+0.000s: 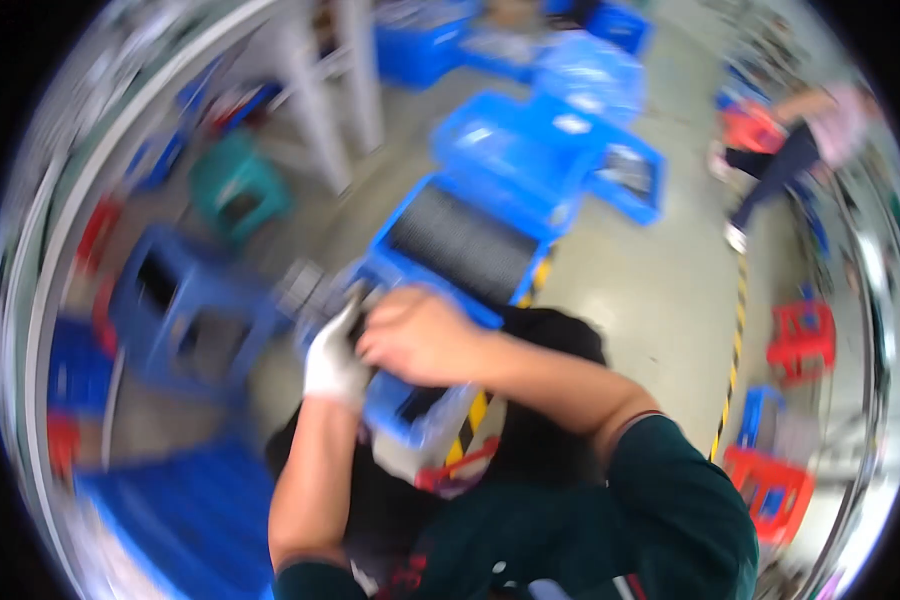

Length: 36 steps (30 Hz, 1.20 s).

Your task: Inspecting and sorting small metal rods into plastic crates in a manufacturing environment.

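My left hand (334,362), in a white glove, is raised over my lap with its fingers drawn together. Bare and curled, my right hand (417,336) meets it at the fingertips. Whatever small thing they hold between them is blurred and hidden by the fingers. Just beyond the hands lies a blue crate (384,232) filled with rows of dark, fine-textured pieces (462,246). Under my wrists is a smaller blue bin (395,425), partly covered by clear plastic. Left of the glove is a blurred greyish object (305,285) that I cannot identify.
Larger blue crates (510,140) stand beyond, one topped by a blue plastic bag (590,75). At left are a blue stool (195,305) and a green stool (238,188). Red stools (802,340) line the right side. A person (795,150) bends at the far right.
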Each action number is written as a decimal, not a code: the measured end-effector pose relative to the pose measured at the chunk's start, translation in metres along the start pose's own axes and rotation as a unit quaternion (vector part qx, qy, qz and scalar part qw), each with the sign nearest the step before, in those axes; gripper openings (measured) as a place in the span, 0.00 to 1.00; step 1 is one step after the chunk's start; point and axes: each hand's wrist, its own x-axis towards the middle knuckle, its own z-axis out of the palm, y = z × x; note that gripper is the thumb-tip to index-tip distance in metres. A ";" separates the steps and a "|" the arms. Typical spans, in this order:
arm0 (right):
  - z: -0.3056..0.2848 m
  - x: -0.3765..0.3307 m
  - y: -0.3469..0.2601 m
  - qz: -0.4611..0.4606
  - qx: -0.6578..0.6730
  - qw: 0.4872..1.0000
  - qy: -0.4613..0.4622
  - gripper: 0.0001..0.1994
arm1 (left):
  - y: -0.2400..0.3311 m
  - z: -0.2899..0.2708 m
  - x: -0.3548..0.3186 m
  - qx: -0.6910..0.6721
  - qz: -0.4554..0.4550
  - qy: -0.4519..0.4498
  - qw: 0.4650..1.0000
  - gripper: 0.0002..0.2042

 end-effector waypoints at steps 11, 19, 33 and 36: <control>-0.016 -0.023 0.002 0.135 -0.049 0.989 -0.023 0.08 | -0.018 0.011 0.031 -0.024 -0.157 -0.102 0.982 0.15; -0.026 -0.044 0.001 0.165 -0.169 0.971 -0.032 0.09 | -0.038 0.031 0.034 0.024 -0.146 -0.151 0.977 0.15; -0.058 -0.051 0.004 0.268 0.047 0.940 0.207 0.07 | -0.054 0.024 0.054 0.037 -0.171 -0.006 0.985 0.21; -0.060 -0.056 0.022 0.301 0.042 0.903 0.304 0.07 | -0.040 0.041 0.049 0.018 -0.144 -0.053 0.988 0.17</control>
